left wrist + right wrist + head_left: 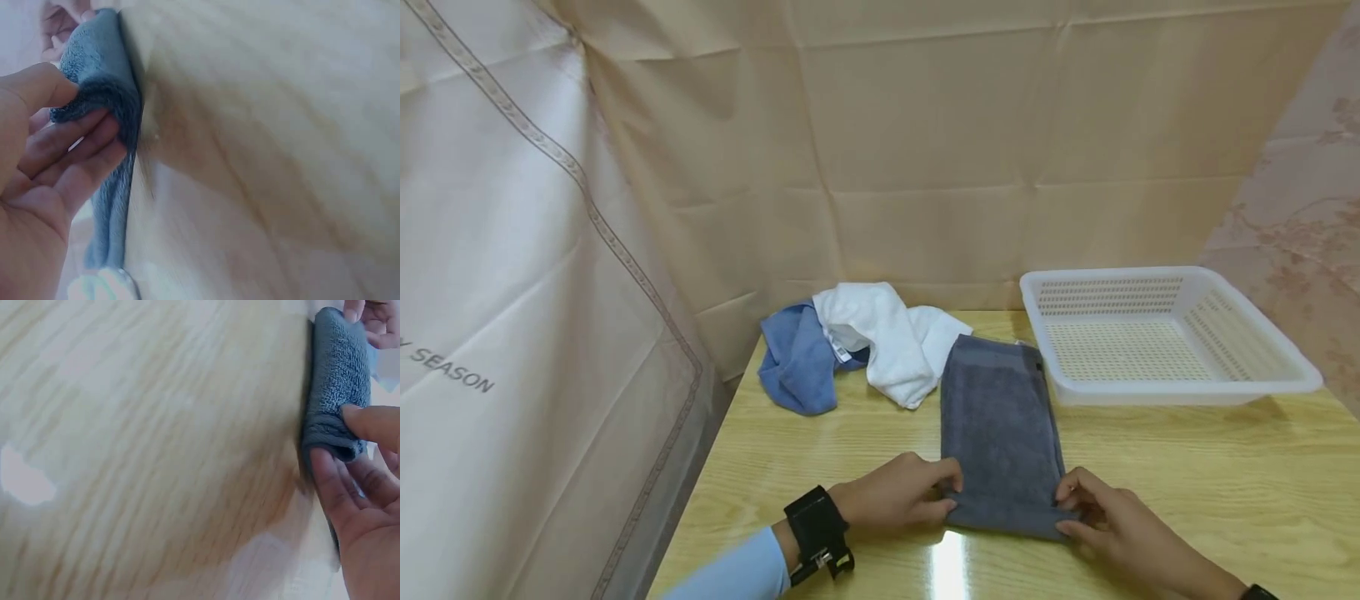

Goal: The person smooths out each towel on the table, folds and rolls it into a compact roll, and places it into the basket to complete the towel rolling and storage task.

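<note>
A dark grey towel (pixel 1000 425) lies lengthwise on the table, its near end turned over into a thick fold. At the fold's left corner my left hand (pixel 902 490) pinches the cloth between thumb and fingers. My right hand (pixel 1108 521) pinches the right corner the same way. The left wrist view shows the thumb above the folded towel (pixel 103 59) and several fingers beneath it. In the right wrist view the rolled edge of the towel (pixel 340 381) sits between thumb and fingers, with the other hand at its far end.
Behind the towel lie a crumpled white towel (pixel 898 342) and a blue towel (pixel 797 358), partly overlapping. A white plastic basket (pixel 1180 388) stands at the back right, close to the grey towel's far end. Beige cloth (pixel 925 167) hangs behind the wooden table (pixel 760 458).
</note>
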### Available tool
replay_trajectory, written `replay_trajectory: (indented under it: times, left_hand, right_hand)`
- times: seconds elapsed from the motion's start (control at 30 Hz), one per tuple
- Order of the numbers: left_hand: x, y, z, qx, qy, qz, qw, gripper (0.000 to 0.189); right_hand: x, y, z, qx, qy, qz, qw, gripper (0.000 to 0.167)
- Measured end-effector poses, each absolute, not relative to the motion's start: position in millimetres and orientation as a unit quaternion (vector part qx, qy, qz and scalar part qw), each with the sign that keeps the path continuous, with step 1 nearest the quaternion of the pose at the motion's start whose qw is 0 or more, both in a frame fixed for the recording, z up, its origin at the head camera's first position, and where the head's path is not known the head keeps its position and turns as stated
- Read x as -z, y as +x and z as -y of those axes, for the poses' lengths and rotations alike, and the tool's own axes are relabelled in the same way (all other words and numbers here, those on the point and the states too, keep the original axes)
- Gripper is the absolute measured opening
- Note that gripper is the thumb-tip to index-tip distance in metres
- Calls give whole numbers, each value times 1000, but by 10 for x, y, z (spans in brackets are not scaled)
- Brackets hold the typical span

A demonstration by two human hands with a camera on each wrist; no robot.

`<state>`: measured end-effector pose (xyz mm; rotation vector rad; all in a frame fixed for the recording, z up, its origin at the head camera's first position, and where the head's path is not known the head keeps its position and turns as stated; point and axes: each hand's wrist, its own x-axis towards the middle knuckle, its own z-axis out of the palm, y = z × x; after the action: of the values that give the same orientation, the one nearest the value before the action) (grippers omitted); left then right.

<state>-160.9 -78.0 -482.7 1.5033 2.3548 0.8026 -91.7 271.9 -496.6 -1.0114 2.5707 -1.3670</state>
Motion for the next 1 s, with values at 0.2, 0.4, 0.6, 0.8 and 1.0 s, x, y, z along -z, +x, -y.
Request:
replay_trajectory:
  times: [0.2, 0.4, 0.6, 0.8, 1.0]
  left_hand:
    - [4788, -1702, 743, -307, 527, -783, 119, 17]
    - [4787, -1690, 717, -275, 527, -797, 101, 20]
    - [4696, -1620, 703, -159, 554, -815, 56, 18]
    - [4675, -1551, 667, -70, 616, -785, -10, 18]
    - [4727, -1517, 648, -48, 620, -782, -44, 12]
  right_hand:
    - [4994, -961, -2721, 476, -292, -828, 42, 20]
    - [5000, -998, -2668, 443, -269, -855, 13, 17]
    - [4988, -969, -2598, 345, -324, -876, -92, 16]
    - [4934, -932, -2544, 175, -401, -879, -192, 29]
    - [4939, -925, -2545, 114, -444, -863, -212, 28]
